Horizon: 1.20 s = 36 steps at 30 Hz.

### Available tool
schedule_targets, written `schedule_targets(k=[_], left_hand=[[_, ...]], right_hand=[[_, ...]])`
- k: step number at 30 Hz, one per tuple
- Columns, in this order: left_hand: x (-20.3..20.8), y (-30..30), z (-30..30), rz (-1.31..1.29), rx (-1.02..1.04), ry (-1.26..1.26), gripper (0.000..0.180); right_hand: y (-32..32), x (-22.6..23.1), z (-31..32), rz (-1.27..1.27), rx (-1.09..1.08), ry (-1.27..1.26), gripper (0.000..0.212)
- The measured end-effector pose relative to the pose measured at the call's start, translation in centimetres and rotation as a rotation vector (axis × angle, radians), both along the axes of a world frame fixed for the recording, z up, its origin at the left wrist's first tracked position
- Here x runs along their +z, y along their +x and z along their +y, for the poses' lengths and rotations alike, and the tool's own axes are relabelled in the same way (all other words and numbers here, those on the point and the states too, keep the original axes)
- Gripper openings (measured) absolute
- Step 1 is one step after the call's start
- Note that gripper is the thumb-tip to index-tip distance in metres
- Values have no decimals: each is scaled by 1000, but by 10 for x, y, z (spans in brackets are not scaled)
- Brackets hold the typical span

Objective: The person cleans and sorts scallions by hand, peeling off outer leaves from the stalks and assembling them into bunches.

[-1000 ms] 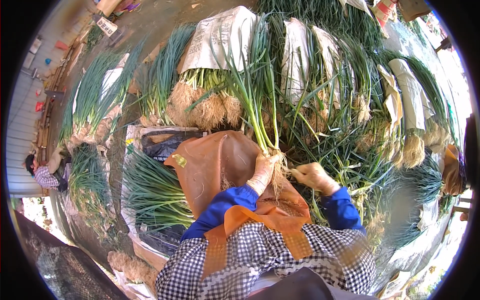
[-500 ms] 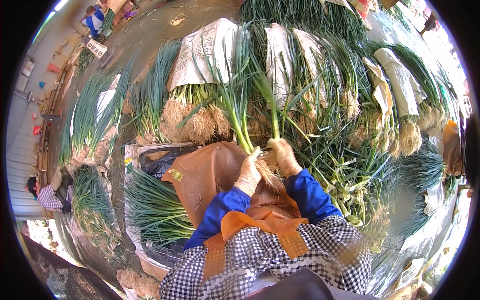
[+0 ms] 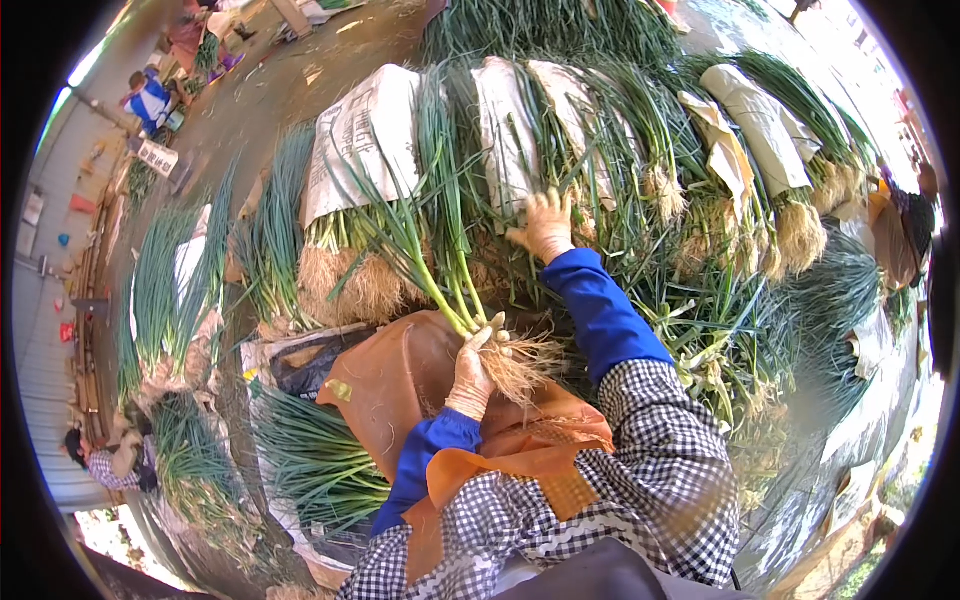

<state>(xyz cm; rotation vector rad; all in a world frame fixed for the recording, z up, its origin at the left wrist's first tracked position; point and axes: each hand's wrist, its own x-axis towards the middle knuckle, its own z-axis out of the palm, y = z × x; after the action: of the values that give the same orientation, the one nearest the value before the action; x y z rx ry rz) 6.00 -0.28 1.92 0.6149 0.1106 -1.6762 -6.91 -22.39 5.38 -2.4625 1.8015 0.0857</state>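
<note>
My left hand (image 3: 474, 366) is closed around a few green onions (image 3: 440, 298) above my lap. Their leaves point up and away to the left, and their shaggy pale roots (image 3: 522, 365) stick out on the right of my fist. My right hand (image 3: 548, 228) reaches far forward with fingers spread and nothing seen in it. It is over the row of green onions, by the lower end of a white sack (image 3: 503, 130); whether it touches them I cannot tell. A brown apron sheet (image 3: 385, 365) covers my lap.
Bundles of onions with roots toward me (image 3: 365, 285) lie ahead under a white sack (image 3: 362, 150). Trimmed onions (image 3: 315, 445) are stacked at my left. Loose leaves and peelings (image 3: 710, 350) heap up at my right. Other people (image 3: 150, 105) sit farther off at the left.
My right hand has let go of the stalk it held and moved forward to the onion row. My left hand has shifted slightly left and down, still gripping its onions.
</note>
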Motion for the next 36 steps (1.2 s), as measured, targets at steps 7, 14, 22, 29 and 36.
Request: schedule_targets(k=[7, 14, 22, 29, 36], left_hand=[[6, 5, -3, 110, -68, -196, 55], [95, 0, -19, 175, -22, -291, 27], [65, -1, -55, -130, 4, -240, 32], [15, -17, -48, -252, -28, 3, 63], [9, -12, -50, -220, 0, -3, 58]], right_hand=[[-178, -140, 113, 446, 848, 273, 28], [-469, -86, 218, 486, 52, 683, 29], [-314, 54, 0, 177, -507, 523, 41], [-262, -61, -124, -517, -852, -89, 85], [-163, -21, -23, -1457, -407, 263, 24]])
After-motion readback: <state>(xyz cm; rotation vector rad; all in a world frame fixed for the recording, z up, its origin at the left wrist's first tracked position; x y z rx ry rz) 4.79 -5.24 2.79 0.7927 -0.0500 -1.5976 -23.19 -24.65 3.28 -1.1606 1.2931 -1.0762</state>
